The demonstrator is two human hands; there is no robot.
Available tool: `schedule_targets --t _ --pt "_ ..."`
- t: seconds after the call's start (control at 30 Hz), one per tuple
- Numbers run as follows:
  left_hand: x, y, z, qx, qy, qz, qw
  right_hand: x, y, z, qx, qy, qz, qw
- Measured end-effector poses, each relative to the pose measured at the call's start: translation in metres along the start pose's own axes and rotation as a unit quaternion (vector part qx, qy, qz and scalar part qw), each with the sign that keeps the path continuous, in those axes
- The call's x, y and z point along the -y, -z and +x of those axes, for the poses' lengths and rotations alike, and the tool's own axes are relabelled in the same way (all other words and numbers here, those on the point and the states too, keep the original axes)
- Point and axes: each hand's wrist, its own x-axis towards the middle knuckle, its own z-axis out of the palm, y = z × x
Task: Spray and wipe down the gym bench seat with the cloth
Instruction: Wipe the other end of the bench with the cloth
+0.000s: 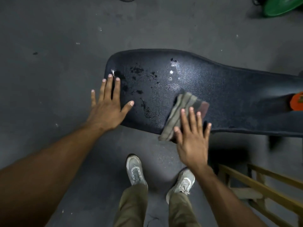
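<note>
The black padded gym bench seat [213, 89] runs from the middle of the view to the right edge, with wet patches and droplets shining on its wide left end. A folded grey-brown cloth [180, 110] lies on the seat's near edge. My right hand [191, 138] presses flat on the cloth's near part, fingers spread. My left hand [108, 108] rests flat on the seat's left end, fingers apart and holding nothing. An orange object [296, 101], perhaps the spray bottle, shows only partly at the right edge.
Dark grey rubber floor [57, 63] surrounds the bench. My two grey shoes [136, 169] stand just in front of it. A yellow metal frame [262, 190] sits at the lower right. A green round object [282, 5] lies at the top right corner.
</note>
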Motion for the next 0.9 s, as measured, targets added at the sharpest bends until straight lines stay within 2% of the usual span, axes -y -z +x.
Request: schedule_targets --t 0.1,0.2,0.37,0.53,0.77,0.9 --pt "0.0 0.0 -0.001 0.008 -0.005 0.002 1.0 -0.014 0.012 0.03 -0.002 -0.062 0.025 0.998" --pt "0.0 0.001 -0.001 0.022 -0.003 0.009 1.0 0.025 0.016 0.07 -0.002 -0.085 0.048 0.995" --pt "-0.001 0.003 0.0 0.042 0.007 0.033 0.999 0.097 0.012 0.085 -0.005 0.072 0.028 0.997" --pt "-0.003 0.007 0.001 0.067 0.02 0.04 0.997 0.065 0.019 0.096 -0.002 0.129 0.004 0.992" --pt "-0.004 0.011 0.003 0.093 0.025 0.04 0.995 -0.036 0.056 0.171 0.003 -0.01 0.003 1.0" --pt "-0.002 0.008 0.002 0.087 0.023 0.04 0.995 -0.021 0.064 0.211 0.003 -0.032 0.028 0.999"
